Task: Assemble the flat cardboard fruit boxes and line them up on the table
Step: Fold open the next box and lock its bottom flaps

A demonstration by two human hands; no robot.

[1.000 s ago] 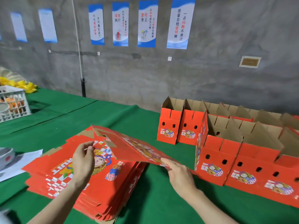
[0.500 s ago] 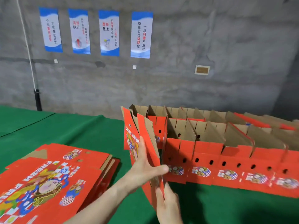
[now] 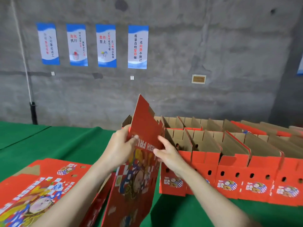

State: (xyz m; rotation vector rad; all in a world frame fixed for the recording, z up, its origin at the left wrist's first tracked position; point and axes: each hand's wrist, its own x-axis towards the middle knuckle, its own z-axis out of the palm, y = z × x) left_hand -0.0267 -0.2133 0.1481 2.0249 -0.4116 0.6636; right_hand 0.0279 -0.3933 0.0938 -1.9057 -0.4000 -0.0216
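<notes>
At the lower left of the frame, the stack of flat red printed cardboard blanks [image 3: 41, 185] is left lying on the green-covered bench [image 3: 65, 145]. The one flat red cardboard fruit box [image 3: 141, 177] that was being lifted off it a second ago has been brought to the centre and stood on end. It is gripped at its left edge by the left hand [image 3: 119, 148], thumb on the printed face, and pinched at its right edge by the right hand [image 3: 168, 154]. As it is still folded flat, opening it out is judged the step in hand, after which a place is to be found by the rows of assembled red open-topped boxes [image 3: 232, 164] at the right.
</notes>
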